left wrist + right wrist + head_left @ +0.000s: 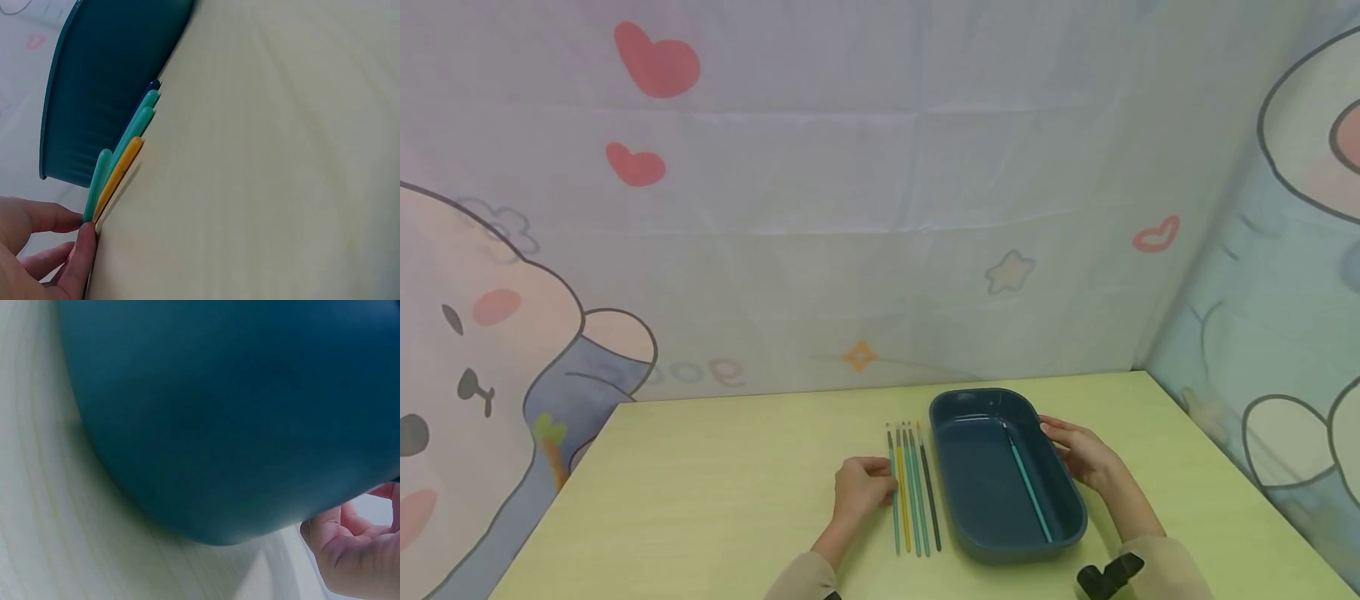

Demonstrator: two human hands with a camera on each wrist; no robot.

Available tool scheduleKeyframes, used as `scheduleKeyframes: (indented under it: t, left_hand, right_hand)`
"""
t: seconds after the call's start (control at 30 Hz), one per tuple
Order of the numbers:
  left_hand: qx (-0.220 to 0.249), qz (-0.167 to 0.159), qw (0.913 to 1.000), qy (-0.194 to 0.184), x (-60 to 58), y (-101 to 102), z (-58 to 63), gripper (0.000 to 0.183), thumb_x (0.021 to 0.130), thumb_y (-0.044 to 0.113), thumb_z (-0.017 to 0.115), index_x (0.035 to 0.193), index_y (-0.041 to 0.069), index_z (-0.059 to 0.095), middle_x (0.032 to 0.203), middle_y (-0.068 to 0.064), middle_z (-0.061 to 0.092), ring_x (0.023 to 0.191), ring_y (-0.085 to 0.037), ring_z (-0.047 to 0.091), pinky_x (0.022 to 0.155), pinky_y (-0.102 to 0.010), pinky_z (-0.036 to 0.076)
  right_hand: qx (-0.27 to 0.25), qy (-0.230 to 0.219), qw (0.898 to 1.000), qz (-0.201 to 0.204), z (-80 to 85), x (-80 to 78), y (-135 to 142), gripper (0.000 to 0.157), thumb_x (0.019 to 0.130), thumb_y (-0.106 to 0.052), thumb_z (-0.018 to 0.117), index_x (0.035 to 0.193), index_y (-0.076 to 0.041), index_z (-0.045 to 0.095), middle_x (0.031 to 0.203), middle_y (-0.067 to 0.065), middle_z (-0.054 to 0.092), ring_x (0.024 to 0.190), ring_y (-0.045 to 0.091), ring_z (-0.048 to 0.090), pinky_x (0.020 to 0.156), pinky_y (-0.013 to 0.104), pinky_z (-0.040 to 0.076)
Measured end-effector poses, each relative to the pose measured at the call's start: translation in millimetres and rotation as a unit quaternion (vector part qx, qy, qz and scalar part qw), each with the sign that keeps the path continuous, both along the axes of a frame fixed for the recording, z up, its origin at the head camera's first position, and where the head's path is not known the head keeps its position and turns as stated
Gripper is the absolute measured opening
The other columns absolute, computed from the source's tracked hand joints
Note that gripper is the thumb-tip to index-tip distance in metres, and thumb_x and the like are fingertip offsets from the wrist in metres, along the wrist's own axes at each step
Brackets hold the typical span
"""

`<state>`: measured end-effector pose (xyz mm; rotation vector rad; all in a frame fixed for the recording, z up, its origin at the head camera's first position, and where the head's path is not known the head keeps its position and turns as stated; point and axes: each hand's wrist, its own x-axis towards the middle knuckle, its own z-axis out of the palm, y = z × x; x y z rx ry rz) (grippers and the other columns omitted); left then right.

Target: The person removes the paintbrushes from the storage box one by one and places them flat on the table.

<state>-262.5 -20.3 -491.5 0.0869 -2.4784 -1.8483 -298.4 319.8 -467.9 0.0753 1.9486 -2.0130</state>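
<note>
My left hand (859, 492) pinches the leftmost teal pencil (894, 517) between thumb and fingers. In the left wrist view this teal pencil (98, 181) stands slightly raised beside a yellow pencil (119, 175). To its right, a row of several pencils in yellow, teal and dark colours lies on the table, points facing away. A dark blue-green tray (992, 533) sits right of the row, with one teal pencil (1028, 483) lying inside. My right hand (1086, 457) grips the tray's right rim; in the right wrist view the tray wall hides part of the fingers.
The light yellow-green table (715, 492) extends left of the pencils and right of the tray. A printed cloth backdrop (820, 208) hangs behind the table's far edge, and another panel stands along the right side.
</note>
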Motion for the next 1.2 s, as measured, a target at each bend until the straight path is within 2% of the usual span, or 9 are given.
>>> scheduleKeyframes:
  t: [0.33,0.8,1.2]
  left_hand:
    - [-0.024,0.001,0.9996,0.015,4.6,1.3,1.2,0.031,0.073,-0.006,0.068,0.103,-0.011,0.068,0.089,-0.017,0.071,0.062,-0.018,0.069,0.054,-0.023,0.059]
    - [-0.028,0.016,0.9994,0.01,4.4,2.2,2.2,0.033,0.073,-0.003,0.07,0.105,-0.01,0.068,0.089,-0.016,0.071,0.064,-0.016,0.069,0.055,-0.021,0.058]
    - [-0.015,0.03,0.9994,0.006,6.8,0.4,2.0,0.034,0.073,-0.003,0.067,0.107,-0.008,0.067,0.092,-0.016,0.071,0.071,-0.017,0.069,0.057,-0.022,0.059]
  right_hand:
    - [-0.006,0.001,1.0,0.01,1.5,2.2,-0.7,0.065,0.101,-0.027,0.047,0.152,0.0,0.017,0.101,-0.016,0.062,0.091,0.003,0.062,0.067,0.018,0.055]
    - [-0.007,-0.001,1.0,-0.001,1.9,0.3,-0.9,0.061,0.1,-0.026,0.05,0.15,-0.002,0.026,0.098,-0.017,0.064,0.089,0.003,0.062,0.069,0.018,0.055]
    - [-0.01,-0.001,1.0,-0.003,1.7,0.7,-2.1,0.064,0.1,-0.026,0.051,0.151,0.0,0.023,0.099,-0.017,0.063,0.091,0.003,0.062,0.073,0.02,0.056]
